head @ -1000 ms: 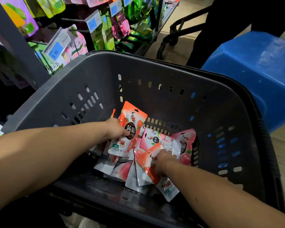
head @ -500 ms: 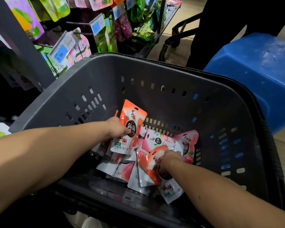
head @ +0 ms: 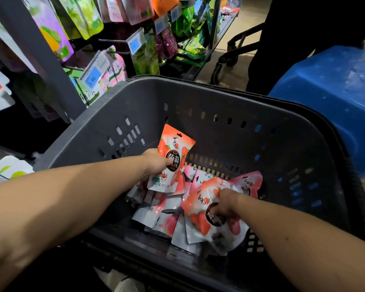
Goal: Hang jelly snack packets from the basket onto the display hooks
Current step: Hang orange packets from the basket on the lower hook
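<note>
Left hand [head: 156, 163] pinches upright packet [head: 174, 152], top edge up, likely oriented for hanging. Right hand [head: 224, 204] grips second packet [head: 198, 209], near-right of left hand, gathering stock from basket [head: 219, 131].

Dim light, blurred, wide-angle warped edges.

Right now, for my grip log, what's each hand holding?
Left hand: grips the upright orange packet.
Right hand: grips a second packet, lower in the basket.
</note>
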{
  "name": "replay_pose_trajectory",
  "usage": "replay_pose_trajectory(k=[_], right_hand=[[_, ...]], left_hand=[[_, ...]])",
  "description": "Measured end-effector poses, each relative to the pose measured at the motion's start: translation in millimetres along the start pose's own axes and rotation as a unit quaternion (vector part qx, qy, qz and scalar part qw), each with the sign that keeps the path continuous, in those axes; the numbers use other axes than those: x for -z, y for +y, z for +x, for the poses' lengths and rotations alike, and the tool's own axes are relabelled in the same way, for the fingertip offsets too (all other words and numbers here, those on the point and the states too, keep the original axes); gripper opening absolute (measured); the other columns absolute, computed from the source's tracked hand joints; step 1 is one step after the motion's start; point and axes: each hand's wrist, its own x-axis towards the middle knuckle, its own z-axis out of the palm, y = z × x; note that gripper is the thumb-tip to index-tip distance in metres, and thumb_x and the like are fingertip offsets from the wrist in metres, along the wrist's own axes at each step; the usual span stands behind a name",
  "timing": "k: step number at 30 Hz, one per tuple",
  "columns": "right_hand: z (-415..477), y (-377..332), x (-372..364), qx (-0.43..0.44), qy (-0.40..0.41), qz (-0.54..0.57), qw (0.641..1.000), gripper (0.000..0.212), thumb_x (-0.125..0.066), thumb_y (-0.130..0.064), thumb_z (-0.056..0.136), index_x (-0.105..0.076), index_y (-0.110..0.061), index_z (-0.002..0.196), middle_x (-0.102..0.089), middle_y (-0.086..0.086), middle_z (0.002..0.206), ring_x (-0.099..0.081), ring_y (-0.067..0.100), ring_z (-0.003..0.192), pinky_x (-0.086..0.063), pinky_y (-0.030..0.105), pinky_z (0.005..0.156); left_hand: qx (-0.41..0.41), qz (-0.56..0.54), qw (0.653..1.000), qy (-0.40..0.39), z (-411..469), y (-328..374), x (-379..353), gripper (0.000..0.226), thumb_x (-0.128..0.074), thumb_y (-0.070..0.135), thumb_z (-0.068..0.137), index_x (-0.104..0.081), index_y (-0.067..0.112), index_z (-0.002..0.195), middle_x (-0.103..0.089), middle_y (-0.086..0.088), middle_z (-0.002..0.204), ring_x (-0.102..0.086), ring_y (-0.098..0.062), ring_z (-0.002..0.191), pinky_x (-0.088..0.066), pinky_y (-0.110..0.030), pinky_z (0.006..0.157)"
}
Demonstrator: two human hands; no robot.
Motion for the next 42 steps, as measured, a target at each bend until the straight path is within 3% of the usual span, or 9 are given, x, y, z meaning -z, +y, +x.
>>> replay_pose_trajectory(k=[3, 6, 10, 14, 17, 25, 31, 35, 42], right_hand=[[-1, 4, 10, 0.006, 0.038, 0.051, 0.998, 0.074, -0.07, -0.042, 0.094, -0.038, -0.009, 0.153, -0.054, 0.014, 0.144, -0.056, 0.031, 0.129, -0.046, 0.036, 0.108], [9, 8, 21, 0.029, 0.078, 0.246, 0.966, 0.055, -0.078, -0.04, 0.089, -0.061, -0.003, 0.126, -0.071, 0.01, 0.108, -0.072, 0.029, 0.09, -0.06, 0.043, 0.088], [9, -6, 37, 0.055, 0.096, 0.453, 0.885, 0.069, -0.079, -0.038, 0.088, -0.051, 0.001, 0.138, -0.069, 0.017, 0.096, -0.07, 0.024, 0.055, -0.062, 0.041, 0.061], [9, -32, 44, 0.055, 0.117, 0.535, 0.835, 0.09, -0.089, -0.054, 0.069, -0.053, -0.003, 0.135, -0.073, 0.018, 0.103, -0.073, 0.032, 0.071, -0.063, 0.046, 0.063], [24, -40, 43, 0.053, 0.096, 0.537, 0.836, 0.107, -0.095, -0.068, 0.036, -0.062, -0.002, 0.113, -0.074, 0.02, 0.097, -0.075, 0.038, 0.074, -0.061, 0.061, 0.071], [-1, -60, 42, 0.064, 0.051, 0.558, 0.826, 0.065, -0.078, -0.048, 0.086, -0.059, -0.001, 0.126, -0.071, 0.011, 0.093, -0.073, 0.025, 0.069, -0.064, 0.046, 0.071], [4, -67, 43, 0.121, 0.009, 0.581, 0.805, 0.047, -0.075, -0.049, 0.083, -0.07, -0.015, 0.114, -0.074, 0.005, 0.107, -0.07, 0.023, 0.097, -0.056, 0.043, 0.097], [3, -72, 43, 0.165, -0.048, 0.643, 0.746, 0.032, -0.07, -0.031, 0.094, -0.07, -0.006, 0.115, -0.078, 0.008, 0.096, -0.075, 0.021, 0.083, -0.061, 0.034, 0.079], [4, -82, 52, 0.201, 0.012, 0.656, 0.727, 0.038, -0.08, -0.026, 0.087, -0.07, -0.007, 0.119, -0.078, 0.011, 0.106, -0.074, 0.032, 0.102, -0.056, 0.052, 0.098]], left_hand=[[-0.023, 0.002, 1.0, 0.015, 4, -2, -1, 0.014, -0.066, 0.018, 0.097, -0.065, 0.011, 0.109, -0.071, -0.009, 0.1, -0.068, -0.023, 0.08, -0.056, -0.034, 0.066], [-0.029, -0.008, 1.0, 0.007, 6, -6, 2, 0.009, -0.066, 0.027, 0.096, -0.067, 0.018, 0.1, -0.073, -0.007, 0.104, -0.07, -0.025, 0.092, -0.059, -0.04, 0.085], [-0.028, -0.017, 0.999, -0.026, 13, -10, 3, 0.07, -0.06, 0.077, 0.077, -0.07, 0.015, 0.111, -0.074, -0.005, 0.112, -0.07, -0.029, 0.105, -0.053, -0.046, 0.101], [0.0, -0.067, 0.995, -0.078, 5, -2, -4, 0.101, -0.059, 0.095, 0.061, -0.072, 0.007, 0.11, -0.076, -0.008, 0.109, -0.072, -0.032, 0.102, -0.054, -0.049, 0.099], [-0.021, -0.075, 0.988, -0.131, -4, 3, -6, 0.098, -0.07, 0.09, 0.051, -0.074, 0.011, 0.11, -0.079, -0.007, 0.103, -0.075, -0.029, 0.099, -0.055, -0.05, 0.099], [-0.055, -0.025, 0.987, -0.15, -4, 3, 7, 0.044, -0.09, 0.038, 0.074, -0.076, 0.013, 0.108, -0.079, -0.006, 0.102, -0.076, -0.028, 0.098, -0.054, -0.051, 0.102], [-0.066, -0.037, 0.99, -0.116, -9, 12, 28, 0.035, -0.086, 0.028, 0.081, -0.075, 0.009, 0.109, -0.078, -0.01, 0.103, -0.074, -0.033, 0.1, -0.054, -0.053, 0.1], [-0.07, -0.047, 0.989, -0.122, -17, 22, 40, 0.03, -0.077, 0.023, 0.09, -0.072, 0.007, 0.116, -0.077, -0.011, 0.107, -0.073, -0.032, 0.104, -0.054, -0.049, 0.101], [-0.083, -0.066, 0.987, -0.12, -28, 39, 56, 0.023, -0.071, 0.018, 0.094, -0.07, 0.008, 0.115, -0.075, -0.015, 0.115, -0.072, -0.032, 0.105, -0.054, -0.048, 0.101]])
